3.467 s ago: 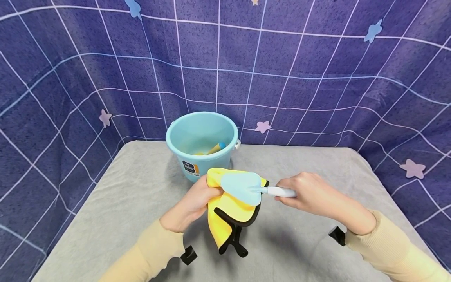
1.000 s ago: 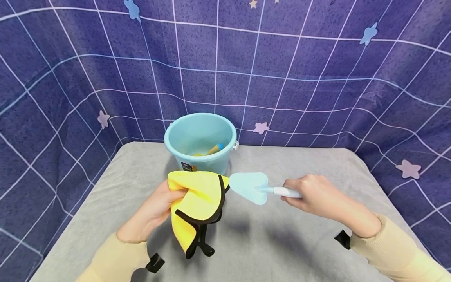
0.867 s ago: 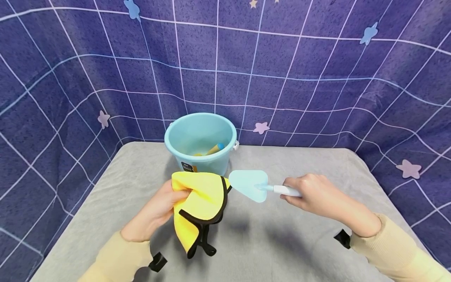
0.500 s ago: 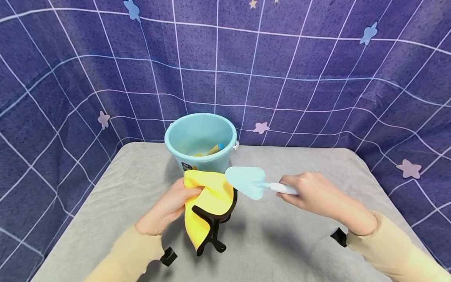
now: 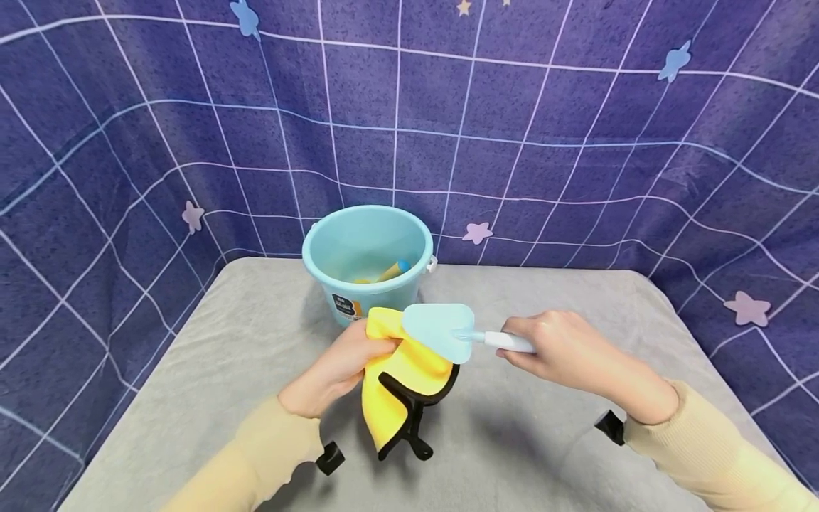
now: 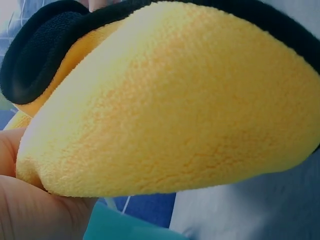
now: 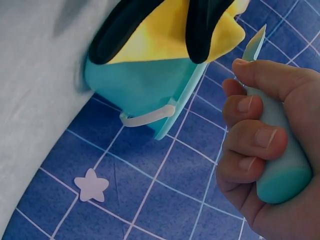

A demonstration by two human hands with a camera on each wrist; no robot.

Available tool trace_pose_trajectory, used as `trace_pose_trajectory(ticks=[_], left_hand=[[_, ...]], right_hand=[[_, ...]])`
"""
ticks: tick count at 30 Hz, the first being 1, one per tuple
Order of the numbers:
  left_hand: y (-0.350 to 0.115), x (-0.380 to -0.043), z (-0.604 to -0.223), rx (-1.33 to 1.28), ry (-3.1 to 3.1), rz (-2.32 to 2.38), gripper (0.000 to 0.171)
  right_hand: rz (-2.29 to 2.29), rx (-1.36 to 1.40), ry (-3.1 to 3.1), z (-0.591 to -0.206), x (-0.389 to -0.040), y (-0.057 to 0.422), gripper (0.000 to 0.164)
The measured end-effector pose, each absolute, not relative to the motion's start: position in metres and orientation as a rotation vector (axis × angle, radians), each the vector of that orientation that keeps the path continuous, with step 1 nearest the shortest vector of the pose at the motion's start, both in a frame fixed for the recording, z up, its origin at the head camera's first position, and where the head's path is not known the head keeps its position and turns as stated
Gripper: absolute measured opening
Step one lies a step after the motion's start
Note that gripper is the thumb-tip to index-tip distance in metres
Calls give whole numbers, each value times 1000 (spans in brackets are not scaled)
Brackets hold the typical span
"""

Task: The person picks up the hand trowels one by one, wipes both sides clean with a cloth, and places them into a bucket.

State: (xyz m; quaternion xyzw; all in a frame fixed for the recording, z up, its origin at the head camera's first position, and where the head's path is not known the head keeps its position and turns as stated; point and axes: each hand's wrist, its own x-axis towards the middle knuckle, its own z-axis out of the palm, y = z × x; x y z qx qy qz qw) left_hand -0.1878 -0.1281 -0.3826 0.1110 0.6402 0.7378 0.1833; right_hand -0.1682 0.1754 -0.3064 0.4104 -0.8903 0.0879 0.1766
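Note:
A yellow cloth with black edging (image 5: 409, 373) hangs folded from my left hand (image 5: 342, 363), which grips it at its upper left. In the left wrist view the cloth (image 6: 175, 110) fills most of the picture, with thumb and finger pinching its corner. My right hand (image 5: 563, 352) holds a light blue toy trowel (image 5: 441, 331) by its white handle. The trowel's blade overlaps the cloth's upper right part in the head view; whether they touch I cannot tell. In the right wrist view the fingers wrap the handle (image 7: 280, 135), and the blade shows edge-on.
A light blue bucket (image 5: 377, 291) stands behind the left hand, a yellow stick with a blue end (image 5: 393, 270) inside it. Grey cloth covers the table (image 5: 544, 448). A purple gridded curtain (image 5: 512, 107) with stars encloses the back and sides.
Over the last second my left hand has carried the cloth rightward, so it now lies behind the trowel's blade. The right hand has shifted slightly left with the trowel.

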Motion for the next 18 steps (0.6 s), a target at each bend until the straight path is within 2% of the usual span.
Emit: trace_pose_trajectory(ticks=[10,18], left_hand=[[-106,-189,-378,358,1749,2088,18],[-94,-186,-375,315,1647,2122,23]], right_hand=[[253,1177,-2524,-305,-170,172,15],[275,1167,-2564,-305,-169,170,12]])
